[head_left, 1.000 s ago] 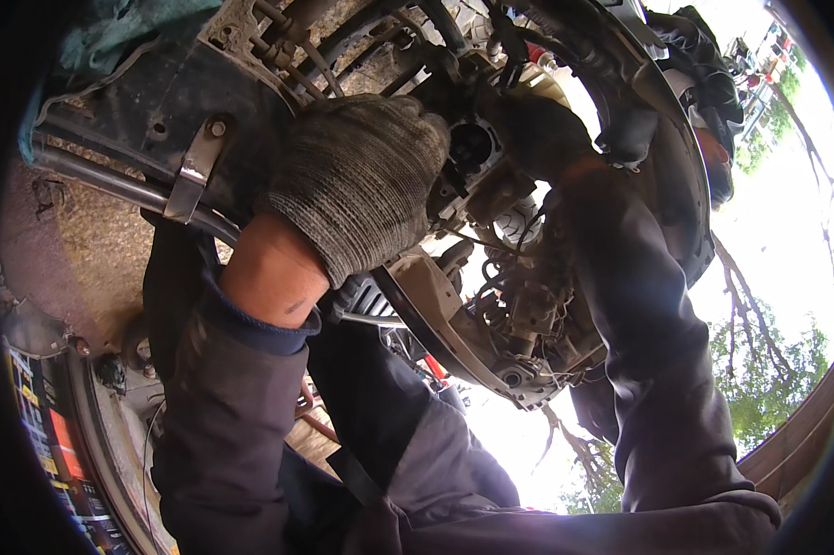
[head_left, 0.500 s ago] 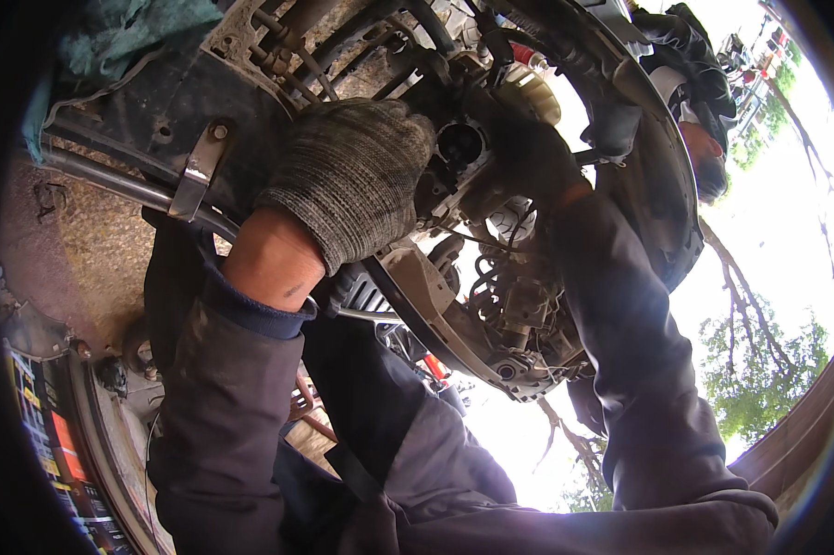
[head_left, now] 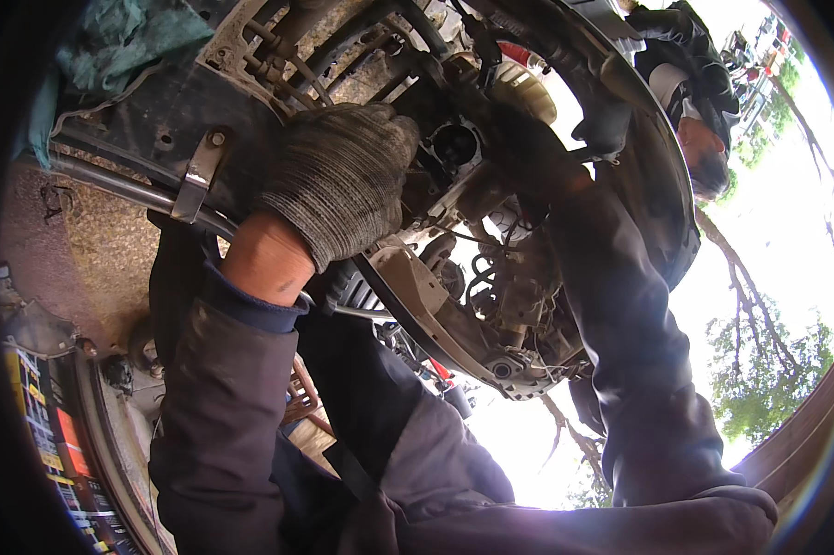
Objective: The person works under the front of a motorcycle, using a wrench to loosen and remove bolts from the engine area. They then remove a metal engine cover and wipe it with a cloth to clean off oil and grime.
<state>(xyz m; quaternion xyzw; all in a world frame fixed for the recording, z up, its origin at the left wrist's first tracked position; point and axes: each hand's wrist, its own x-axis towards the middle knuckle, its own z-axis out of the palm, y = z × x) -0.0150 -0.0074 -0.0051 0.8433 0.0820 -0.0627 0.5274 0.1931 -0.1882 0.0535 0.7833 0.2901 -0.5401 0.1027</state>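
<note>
My left hand [head_left: 341,180], in a grey-striped knit glove, is curled closed beside a round dark opening in a metal engine part [head_left: 456,145]. Its fingertips are turned away, so whatever they grip is hidden. On the other side of that opening, my right hand [head_left: 533,153] in a dark glove reaches in among the machine parts. Shadow and the parts around it hide its fingers. Below the two hands sit a greasy mechanical assembly [head_left: 519,301] with thin cables and a curved dark body panel edge [head_left: 417,324].
A chrome bar [head_left: 126,188] with a bolted bracket [head_left: 198,178] runs along the left under a dark panel. Teal cloth [head_left: 130,42] covers the upper left. A pale plastic container [head_left: 528,91] sits beyond my right hand. Another person [head_left: 690,92] is at upper right, past the large curved panel [head_left: 653,199].
My left hand has drawn slightly to the left, leaving a wider gap to the round opening. My right hand stays in among the parts, and the whole view has shifted a little.
</note>
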